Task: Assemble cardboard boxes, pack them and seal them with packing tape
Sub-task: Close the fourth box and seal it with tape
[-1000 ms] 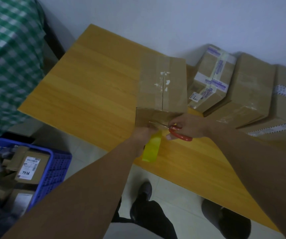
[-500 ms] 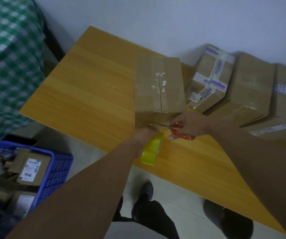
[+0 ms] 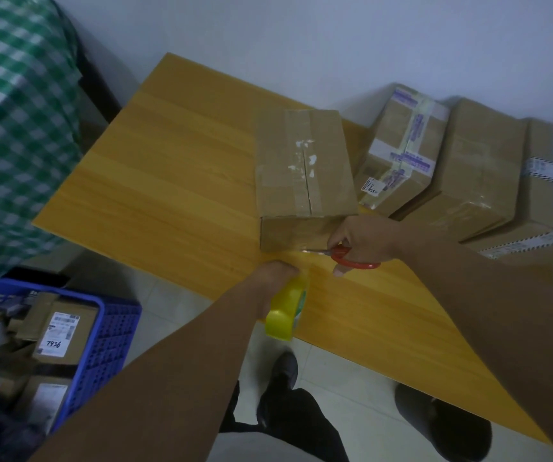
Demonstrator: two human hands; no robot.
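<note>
A closed cardboard box (image 3: 303,168) with clear tape along its top seam stands near the front edge of the wooden table (image 3: 168,181). My left hand (image 3: 276,276) grips a yellow roll of packing tape (image 3: 286,310) just below the box's near face. My right hand (image 3: 363,240) holds red-handled scissors (image 3: 348,256), their blades pointing left at the strip of tape stretched between roll and box. The blade tips sit against the box's lower front edge.
Three taped cardboard boxes (image 3: 401,155) (image 3: 468,171) (image 3: 548,191) lean in a row against the wall at the right. A blue plastic crate (image 3: 115,331) full of small parcels stands on the floor at the lower left. A green checked cloth (image 3: 11,121) fills the far left.
My left hand has drawn the tape roll down and away from the box. The scissors stay at the box's near bottom edge.
</note>
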